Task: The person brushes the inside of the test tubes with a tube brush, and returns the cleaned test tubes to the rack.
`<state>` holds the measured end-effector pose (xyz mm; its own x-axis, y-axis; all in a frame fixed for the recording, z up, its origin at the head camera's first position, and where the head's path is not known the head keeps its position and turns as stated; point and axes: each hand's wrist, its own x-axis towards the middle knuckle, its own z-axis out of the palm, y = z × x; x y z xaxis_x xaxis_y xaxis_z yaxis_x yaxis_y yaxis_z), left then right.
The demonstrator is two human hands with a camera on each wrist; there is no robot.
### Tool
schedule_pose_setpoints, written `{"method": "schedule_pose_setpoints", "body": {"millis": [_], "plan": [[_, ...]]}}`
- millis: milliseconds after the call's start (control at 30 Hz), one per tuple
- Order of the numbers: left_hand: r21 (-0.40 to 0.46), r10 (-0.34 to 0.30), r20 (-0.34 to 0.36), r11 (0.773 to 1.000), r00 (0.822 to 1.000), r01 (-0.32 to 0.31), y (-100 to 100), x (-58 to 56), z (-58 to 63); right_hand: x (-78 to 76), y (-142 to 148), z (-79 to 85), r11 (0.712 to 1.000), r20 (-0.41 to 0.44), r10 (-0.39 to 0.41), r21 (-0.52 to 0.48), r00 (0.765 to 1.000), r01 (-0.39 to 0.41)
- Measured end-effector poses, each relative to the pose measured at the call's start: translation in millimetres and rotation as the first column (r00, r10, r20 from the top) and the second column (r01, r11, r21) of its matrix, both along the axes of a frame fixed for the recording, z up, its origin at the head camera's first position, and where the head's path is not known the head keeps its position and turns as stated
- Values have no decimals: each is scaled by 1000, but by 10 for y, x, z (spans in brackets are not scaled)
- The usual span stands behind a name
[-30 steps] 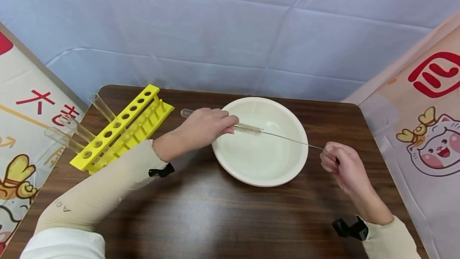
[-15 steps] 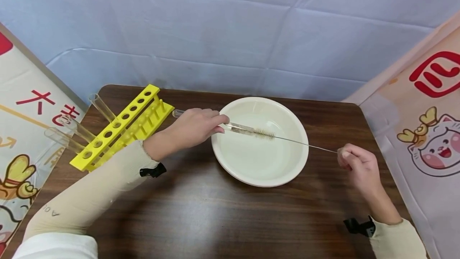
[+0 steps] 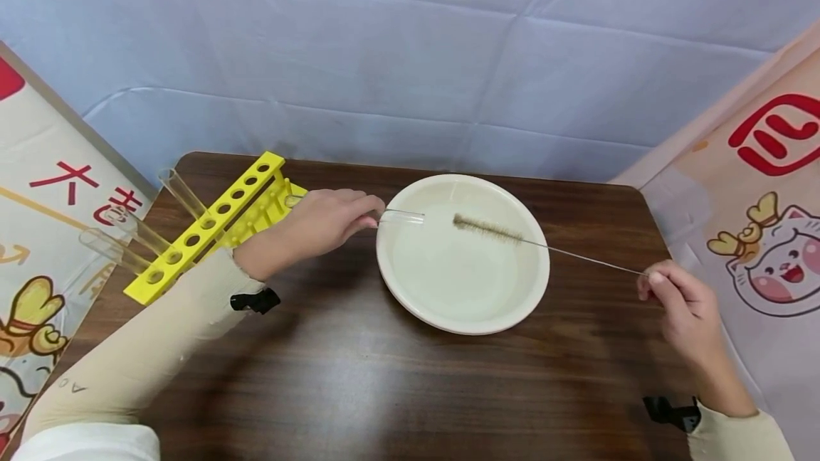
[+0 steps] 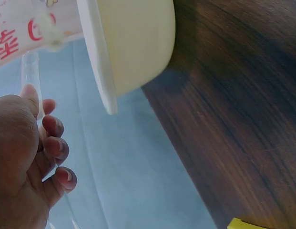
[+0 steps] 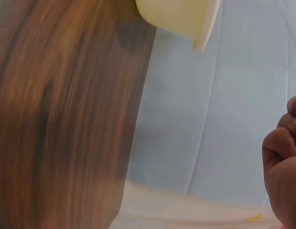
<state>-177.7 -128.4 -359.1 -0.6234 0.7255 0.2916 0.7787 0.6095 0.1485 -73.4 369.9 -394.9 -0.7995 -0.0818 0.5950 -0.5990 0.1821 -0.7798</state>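
My left hand [image 3: 320,223] grips a clear glass test tube [image 3: 405,218], its mouth pointing right over the left part of a white basin [image 3: 461,290]. In the left wrist view the thumb and curled fingers [image 4: 55,125] wrap the tube. Past the basin's right side, my right hand [image 3: 682,308] pinches the wire handle of a test tube brush [image 3: 488,228]. The brush's bristled head is out of the tube, over the basin, with a gap between them. Only part of the right hand [image 5: 283,152] shows in the right wrist view; the brush is not visible there.
A yellow test tube rack [image 3: 224,208] stands at the table's left, behind the left forearm. Several test tubes [image 3: 182,194] lean in its holes. The dark wooden table [image 3: 410,390] extends in front of the basin, and a pale cloth backdrop [image 3: 384,55] hangs behind.
The brush has come out of the test tube. My right hand has moved right with the brush, and my left hand has moved left with the tube, towards the rack.
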Motion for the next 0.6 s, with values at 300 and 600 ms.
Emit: {"method": "schedule_pose_setpoints", "body": {"millis": [300,600], "plan": [[53,11,29,999,1000,-12,-26,42,-4,98,45,6,943,34,-191,282,981,174],[192,45,130,979,990,-69,-75,119,128,98,-56,-51,902,57,-185,406,981,147]]}}
